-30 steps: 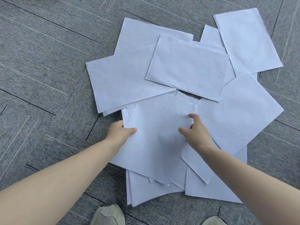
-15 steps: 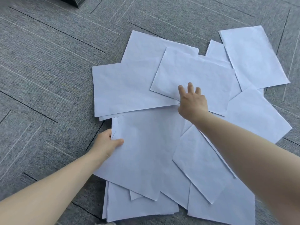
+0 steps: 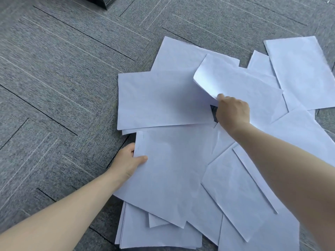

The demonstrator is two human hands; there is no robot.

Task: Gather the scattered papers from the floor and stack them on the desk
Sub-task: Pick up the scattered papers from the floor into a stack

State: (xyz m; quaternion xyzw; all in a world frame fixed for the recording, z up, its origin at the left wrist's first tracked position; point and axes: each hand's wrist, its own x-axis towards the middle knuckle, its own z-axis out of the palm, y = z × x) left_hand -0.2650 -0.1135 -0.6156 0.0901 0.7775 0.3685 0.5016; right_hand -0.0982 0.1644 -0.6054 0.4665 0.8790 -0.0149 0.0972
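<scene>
Several white paper sheets lie overlapping on grey carpet. My left hand [image 3: 129, 160] grips the left edge of the near stack of sheets [image 3: 172, 169], thumb on top. My right hand [image 3: 233, 113] pinches the near edge of a top sheet [image 3: 241, 84], whose left corner curls up off the pile. A wide sheet [image 3: 159, 100] lies flat to the left of it. Another sheet [image 3: 304, 73] lies apart at the far right. More sheets [image 3: 241, 196] sit under my right forearm. The desk is out of view.
Grey carpet tiles [image 3: 63, 78] with dark seams stretch to the left and far side. A dark object's corner [image 3: 103, 1] shows at the top edge.
My right hand went from flat on the top sheet to pinching its near edge, and the sheet's left corner has lifted. My left hand keeps hold of the near stack. The view has shifted.
</scene>
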